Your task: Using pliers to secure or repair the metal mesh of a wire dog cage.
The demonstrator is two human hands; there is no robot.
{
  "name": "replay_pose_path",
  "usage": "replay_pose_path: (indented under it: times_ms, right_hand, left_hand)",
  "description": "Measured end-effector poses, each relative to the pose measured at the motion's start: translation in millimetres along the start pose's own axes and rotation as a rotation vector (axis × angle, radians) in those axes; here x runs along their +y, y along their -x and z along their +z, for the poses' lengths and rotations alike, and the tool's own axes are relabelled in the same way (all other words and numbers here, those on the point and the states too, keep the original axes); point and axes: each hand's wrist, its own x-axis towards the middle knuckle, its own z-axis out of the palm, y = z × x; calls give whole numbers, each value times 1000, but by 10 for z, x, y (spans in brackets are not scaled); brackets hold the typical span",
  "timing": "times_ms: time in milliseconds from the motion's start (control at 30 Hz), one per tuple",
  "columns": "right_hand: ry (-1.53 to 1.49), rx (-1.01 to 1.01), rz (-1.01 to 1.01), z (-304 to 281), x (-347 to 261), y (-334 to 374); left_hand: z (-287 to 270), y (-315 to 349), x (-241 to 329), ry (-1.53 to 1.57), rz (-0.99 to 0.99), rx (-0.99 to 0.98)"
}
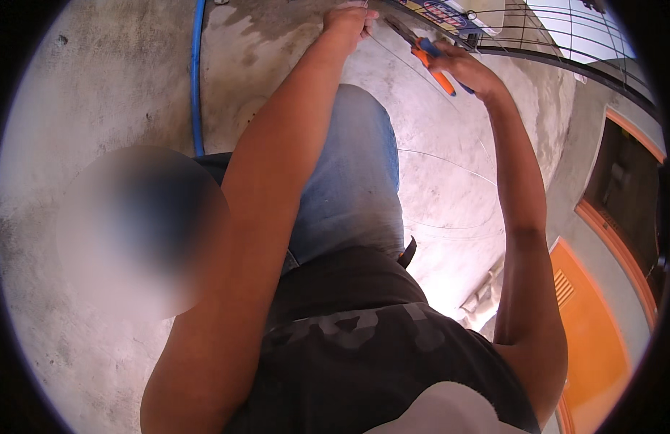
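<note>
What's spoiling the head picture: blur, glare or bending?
Head view: a round blurred patch hides part of the left side; glare whitens the floor right of centre; the black wire rack bows toward the dark rim; pliers in the right hand read fairly clearly.

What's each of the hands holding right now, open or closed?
Left hand: closed, apparently on thin wire.
Right hand: closed around orange-and-blue-handled pliers.
</note>
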Motion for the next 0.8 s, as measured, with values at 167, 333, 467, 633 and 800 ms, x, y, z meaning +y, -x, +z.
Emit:
replay_pose_path:
  times_ms: [167,333,467,633,800]
  right_hand:
    - [46,17,-33,73,-199,-342]
    - [13,-59,-28,71,-159,-521]
    - [-50,20,-160,90,-197,-765]
    - [50,-77,-115,-18,-12,-810]
    - [27,-30,-94,-38,-56,-777]
  left_hand:
    - [-89,7,67,64,9,63]
    - [-73,-35,-79,89,-18,52]
    - [-232,-298,-87,173,51,-73]
    - [-117,-237,-147,323,-51,-109]
    - [-126,-173,-98,258,-75,-48]
